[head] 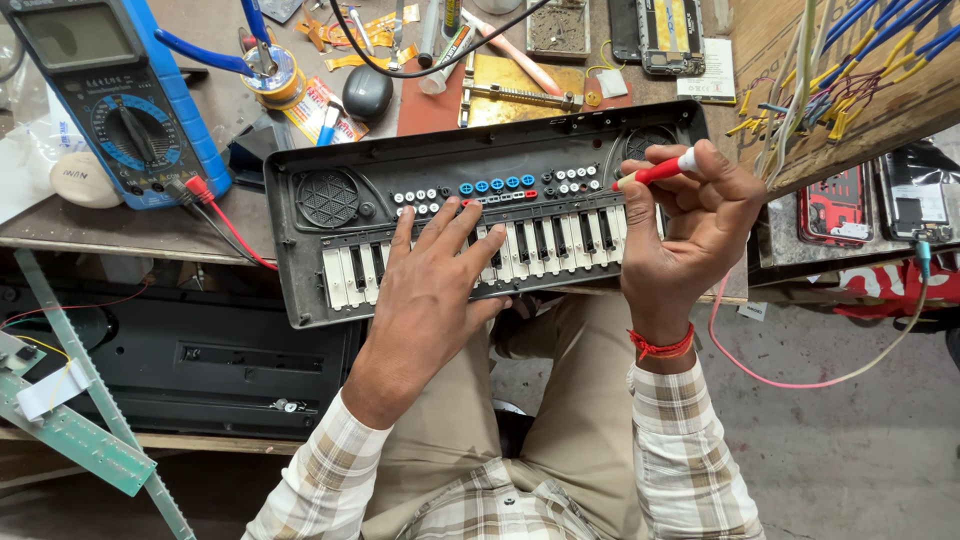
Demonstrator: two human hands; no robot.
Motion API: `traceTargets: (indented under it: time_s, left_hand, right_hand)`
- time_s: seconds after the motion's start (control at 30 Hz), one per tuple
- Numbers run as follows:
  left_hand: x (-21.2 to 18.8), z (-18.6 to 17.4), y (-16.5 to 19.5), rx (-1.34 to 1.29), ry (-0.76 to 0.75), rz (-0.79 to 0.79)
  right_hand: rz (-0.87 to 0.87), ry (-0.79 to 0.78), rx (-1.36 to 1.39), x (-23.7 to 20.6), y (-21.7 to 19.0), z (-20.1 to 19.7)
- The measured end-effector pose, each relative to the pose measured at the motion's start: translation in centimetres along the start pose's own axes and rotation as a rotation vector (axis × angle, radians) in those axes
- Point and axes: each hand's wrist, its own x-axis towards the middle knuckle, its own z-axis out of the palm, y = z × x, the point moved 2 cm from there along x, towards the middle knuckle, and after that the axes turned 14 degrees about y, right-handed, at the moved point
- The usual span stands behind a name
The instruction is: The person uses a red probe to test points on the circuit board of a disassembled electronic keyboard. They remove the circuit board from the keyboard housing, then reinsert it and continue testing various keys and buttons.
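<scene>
1. Left hand (432,290): open and flat, fingers spread over the white and black keys in the middle of the small electronic keyboard (480,215), gripping nothing; the posture suggests pressing keys, and it may also steady the case.
2. Right hand (690,225): closed around a red-handled screwdriver (655,172) with a white end cap, held pen-fashion, the tip angled toward the button rows beside the right speaker grille (whether the tip touches the panel cannot be told).
3. Keyboard: dark grey case lying across the front edge of the desk (110,232), its near long side overhanging toward the lap, which brings the keys close to both hands. Round speaker grilles at either end; blue, white and red buttons between them.
4. Blue multimeter (115,95): left rear of the desk, well apart from both hands, with a red lead (225,222) running toward the keyboard's left end.
5. Solder spool (272,78), black oval object (367,92) and brass-coloured plate (520,90): crowded just behind the keyboard's far edge, leaving little room rearward.
6. Wire bundle (850,60): yellow, blue and green, on a raised board at right, close to the right hand; open room lies mainly toward the lap.
</scene>
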Motion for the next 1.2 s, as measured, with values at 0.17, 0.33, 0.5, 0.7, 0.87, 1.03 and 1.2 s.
traceTargets:
  time_s: [0.17,0.33,0.5,0.7,0.87,1.03,1.2]
  left_hand:
    - [0.0,-0.1,0.0,0.003,-0.005,-0.010]
    - [-0.1,-0.2,0.0,0.001,-0.005,-0.009]
    - [-0.2,-0.3,-0.1,0.003,-0.008,-0.006]
    - [-0.2,-0.1,-0.3,0.006,-0.012,-0.013]
    - [-0.3,-0.2,-0.5,0.012,-0.014,-0.007]
    - [-0.3,-0.2,-0.6,0.011,-0.015,-0.002]
    - [-0.3,-0.2,-0.7,-0.010,-0.006,-0.011]
  right_hand:
    - [0.043,-0.127,0.076,-1.4,-0.9,1.9]
    - [0.047,-0.172,0.102,-2.7,-1.3,3.6]
    - [0.063,-0.163,0.117,-2.8,-0.9,4.2]
    - [0.046,-0.180,0.098,-2.7,-0.8,4.5]
    - [0.010,-0.179,0.063,-2.6,-1.5,5.0]
    - [-0.058,-0.214,0.022,-2.1,-1.9,5.4]
    - [0.000,-0.189,0.039,-1.8,-1.6,5.6]
